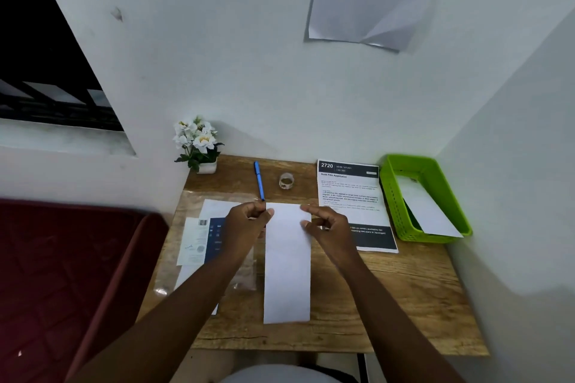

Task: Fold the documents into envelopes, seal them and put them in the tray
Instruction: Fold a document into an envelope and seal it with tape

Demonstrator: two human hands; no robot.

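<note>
A long white folded sheet (287, 270) lies lengthwise on the wooden desk (389, 298), straight in front of me. My left hand (245, 224) pinches its far left corner. My right hand (326, 227) pinches its far right corner. A printed document (351, 193) with dark bands lies flat to the right. The green tray (395, 196) stands at the desk's right edge with a white envelope (426, 211) leaning inside it. Under my left forearm a clear plastic sleeve (199, 205) holds more white and blue-printed papers (199, 236).
A blue pen (259, 179) and a small tape roll (287, 180) lie at the back of the desk. A white pot of flowers (199, 146) stands at the back left corner. A dark red bed (62, 274) borders the desk's left side. Walls close in behind and right.
</note>
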